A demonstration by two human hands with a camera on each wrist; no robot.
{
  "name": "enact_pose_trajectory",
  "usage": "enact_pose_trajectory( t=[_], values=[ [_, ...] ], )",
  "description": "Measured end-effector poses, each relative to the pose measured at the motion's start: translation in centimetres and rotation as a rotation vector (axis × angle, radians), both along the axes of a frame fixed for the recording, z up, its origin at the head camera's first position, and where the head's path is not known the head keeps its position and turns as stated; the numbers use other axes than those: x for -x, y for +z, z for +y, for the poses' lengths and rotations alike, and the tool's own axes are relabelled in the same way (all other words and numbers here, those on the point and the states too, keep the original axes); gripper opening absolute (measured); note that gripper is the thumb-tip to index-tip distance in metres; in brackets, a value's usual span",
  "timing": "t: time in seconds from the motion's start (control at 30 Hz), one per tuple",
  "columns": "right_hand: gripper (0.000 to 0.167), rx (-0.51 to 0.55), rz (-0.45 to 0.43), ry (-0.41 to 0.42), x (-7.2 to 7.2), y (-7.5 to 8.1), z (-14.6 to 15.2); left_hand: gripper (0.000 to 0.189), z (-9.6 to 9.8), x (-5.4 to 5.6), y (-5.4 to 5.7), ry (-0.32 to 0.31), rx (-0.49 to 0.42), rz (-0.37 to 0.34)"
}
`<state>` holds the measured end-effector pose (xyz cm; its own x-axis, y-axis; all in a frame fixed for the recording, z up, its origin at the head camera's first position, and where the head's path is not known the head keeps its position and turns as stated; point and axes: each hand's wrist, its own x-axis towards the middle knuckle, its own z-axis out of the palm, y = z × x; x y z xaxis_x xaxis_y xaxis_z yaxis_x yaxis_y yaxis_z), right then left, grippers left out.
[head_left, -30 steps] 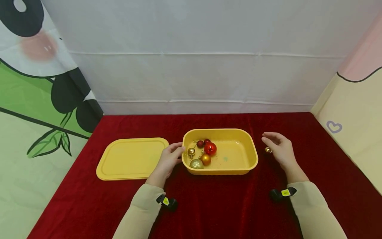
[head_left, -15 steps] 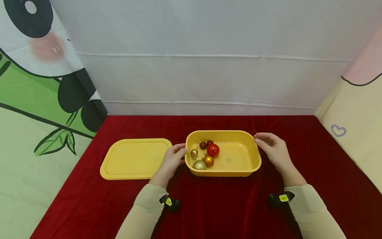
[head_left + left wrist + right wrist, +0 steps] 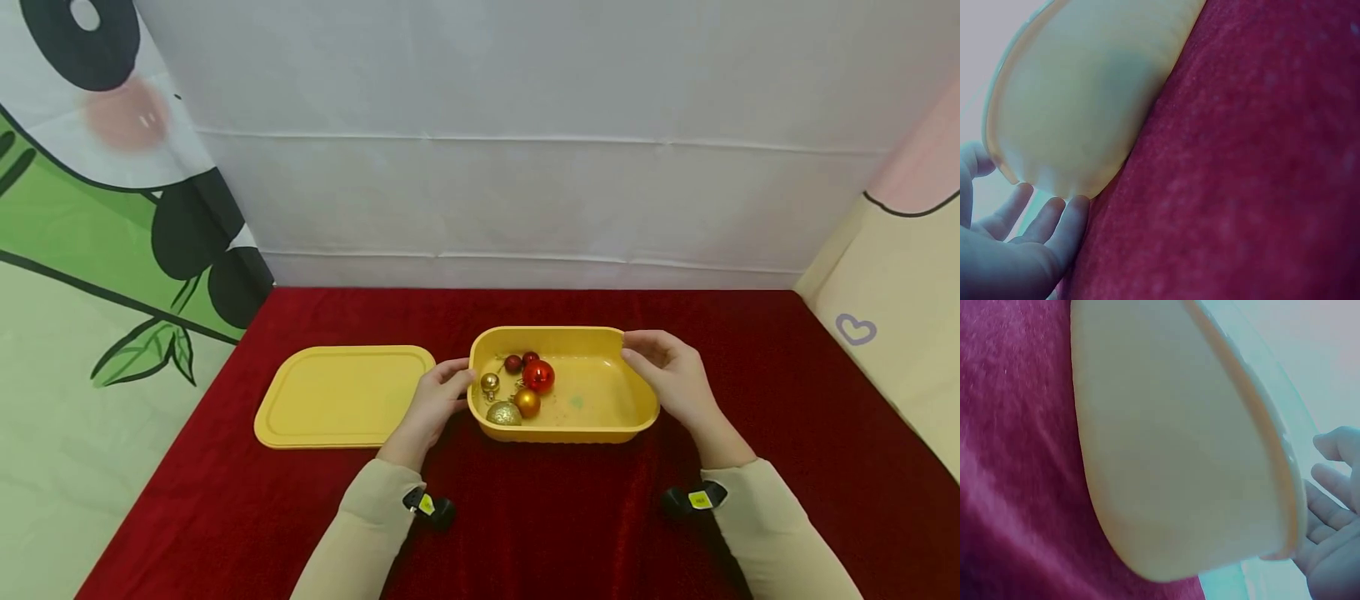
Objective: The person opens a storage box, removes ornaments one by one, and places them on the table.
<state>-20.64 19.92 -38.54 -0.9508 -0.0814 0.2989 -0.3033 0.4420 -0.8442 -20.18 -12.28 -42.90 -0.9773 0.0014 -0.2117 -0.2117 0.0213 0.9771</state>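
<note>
My left hand (image 3: 432, 397) grips the left end of a yellow plastic box (image 3: 615, 400), thumb at the rim. In the left wrist view its fingertips (image 3: 1079, 209) touch the outer wall. Inside, Christmas baubles gather on the left: a shiny red one (image 3: 537, 377), an orange-gold one (image 3: 527, 403), a glittery gold one (image 3: 503, 414), a small gold one (image 3: 490, 383) and two small dark red ones (image 3: 513, 364). My right hand (image 3: 675, 379) reaches over the box's right rim, fingers loosely bent and thumb apart. No bauble shows between its fingers in the right wrist view.
A flat yellow lid (image 3: 341, 396) lies left of the box. Both rest on a table covered with a red velvet cloth (image 3: 540, 508). A white backdrop (image 3: 480, 200) stands behind, with printed cloth panels at the sides.
My right hand has moved left to above the box's right rim. A small gold bauble seen beside it earlier is now out of sight. My left hand stays at the box; the view has shifted slightly.
</note>
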Motion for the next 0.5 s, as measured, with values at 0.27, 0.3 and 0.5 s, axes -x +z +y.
enact_pose_trajectory(
  t=[0.27,0.3,0.5],
  values=[
    [0.033,-0.016,-0.018,0.060,0.1,0.5,-1.8,0.038,0.0,-0.1,0.3,0.008,-0.007,-0.013],
    [0.034,-0.015,-0.022,0.068,0.1,0.5,-2.1,0.038,0.0,-0.1,0.3,0.009,-0.007,-0.013],
    [0.034,-0.022,-0.039,0.105,0.5,0.2,-3.2,0.038,0.0,-0.1,0.3,0.015,-0.007,-0.013]
  ],
)
